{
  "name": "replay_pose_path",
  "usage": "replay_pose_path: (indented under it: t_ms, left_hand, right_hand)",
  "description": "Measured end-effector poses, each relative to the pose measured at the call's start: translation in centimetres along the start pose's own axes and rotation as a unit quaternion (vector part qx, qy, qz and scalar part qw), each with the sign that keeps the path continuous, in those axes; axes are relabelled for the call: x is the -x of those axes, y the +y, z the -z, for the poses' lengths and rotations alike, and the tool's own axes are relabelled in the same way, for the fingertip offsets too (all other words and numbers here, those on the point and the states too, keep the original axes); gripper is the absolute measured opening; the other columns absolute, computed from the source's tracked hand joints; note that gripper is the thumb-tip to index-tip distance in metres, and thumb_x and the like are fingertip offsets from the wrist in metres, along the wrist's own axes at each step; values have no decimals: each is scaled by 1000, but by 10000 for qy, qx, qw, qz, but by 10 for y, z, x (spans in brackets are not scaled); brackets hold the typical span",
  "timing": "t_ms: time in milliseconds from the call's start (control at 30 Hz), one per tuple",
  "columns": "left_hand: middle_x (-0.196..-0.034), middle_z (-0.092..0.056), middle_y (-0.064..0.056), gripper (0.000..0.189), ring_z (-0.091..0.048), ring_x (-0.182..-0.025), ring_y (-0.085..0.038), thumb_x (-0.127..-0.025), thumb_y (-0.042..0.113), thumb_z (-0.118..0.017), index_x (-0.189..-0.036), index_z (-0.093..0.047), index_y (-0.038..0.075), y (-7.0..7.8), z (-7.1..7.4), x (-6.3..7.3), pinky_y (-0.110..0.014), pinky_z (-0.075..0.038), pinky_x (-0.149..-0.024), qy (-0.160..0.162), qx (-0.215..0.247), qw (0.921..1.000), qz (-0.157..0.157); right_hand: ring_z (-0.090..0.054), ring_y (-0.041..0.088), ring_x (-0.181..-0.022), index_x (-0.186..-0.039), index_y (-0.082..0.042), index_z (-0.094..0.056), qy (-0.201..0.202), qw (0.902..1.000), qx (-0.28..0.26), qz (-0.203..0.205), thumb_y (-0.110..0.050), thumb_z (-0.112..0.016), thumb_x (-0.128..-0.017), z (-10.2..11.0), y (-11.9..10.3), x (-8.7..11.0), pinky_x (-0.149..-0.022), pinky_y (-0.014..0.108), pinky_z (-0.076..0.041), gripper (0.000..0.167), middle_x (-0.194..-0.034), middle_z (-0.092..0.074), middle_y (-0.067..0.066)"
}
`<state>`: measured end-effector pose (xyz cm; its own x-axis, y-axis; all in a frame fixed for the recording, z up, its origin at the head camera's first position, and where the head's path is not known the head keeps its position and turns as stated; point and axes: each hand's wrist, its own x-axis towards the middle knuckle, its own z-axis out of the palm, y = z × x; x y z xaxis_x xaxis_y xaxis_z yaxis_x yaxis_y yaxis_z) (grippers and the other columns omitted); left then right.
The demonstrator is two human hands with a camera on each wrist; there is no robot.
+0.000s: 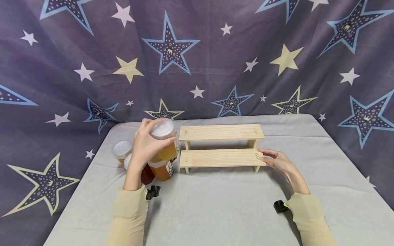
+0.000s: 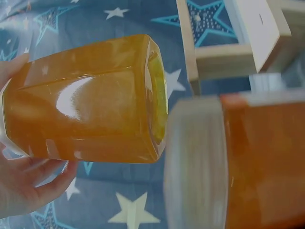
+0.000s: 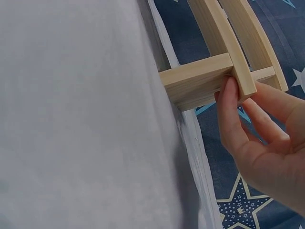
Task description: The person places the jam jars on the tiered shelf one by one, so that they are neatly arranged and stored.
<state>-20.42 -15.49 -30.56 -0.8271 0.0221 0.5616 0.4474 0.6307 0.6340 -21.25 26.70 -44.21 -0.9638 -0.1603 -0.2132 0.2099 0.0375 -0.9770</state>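
Observation:
My left hand (image 1: 144,140) grips a white-lidded jar (image 2: 90,102) of amber contents by its lid end, raised above the other jars. Below it stands another amber jar (image 1: 162,171) with a white lid, which shows large and blurred in the left wrist view. A two-tier wooden shelf (image 1: 221,158) stands to the right of the jars, both boards bare. At the right end of its lower board, my right hand (image 1: 278,161) pinches the board's edge between thumb and fingers, as the right wrist view (image 3: 267,138) also shows.
More white-lidded jars (image 1: 122,149) cluster at the left under and beside the left forearm, partly hidden. A dark red jar (image 1: 147,175) is among them. A grey cloth (image 1: 215,208) covers the table, and a star-patterned curtain (image 1: 209,68) hangs behind it.

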Motion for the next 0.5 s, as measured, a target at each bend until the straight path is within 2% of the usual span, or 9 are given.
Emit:
replay_pose_path:
  t_ms: [233,500]
  left_hand:
    - [-95,-48,-3,57,-50,-89,-20,-56,31,-82,-108,-62,21,7,-25,-9,-37,-44,-75,-264,456,9986,63]
    - [-98,-50,-2,55,-52,-91,-19,-57,32,-81,-107,-63,20,21,-51,-19,-36,-44,-76,-374,531,9979,47]
  right_hand:
    - [-58,2,-84,-130,10,-34,3,10000,94,-19,-4,-61,-81,1,0,1,-74,18,-47,57,-96,-57,-10]
    - [-59,2,-84,-129,11,-34,-27,10000,-15,-2,-2,-61,-81,0,0,0,-74,19,-48,56,-94,-59,-10]
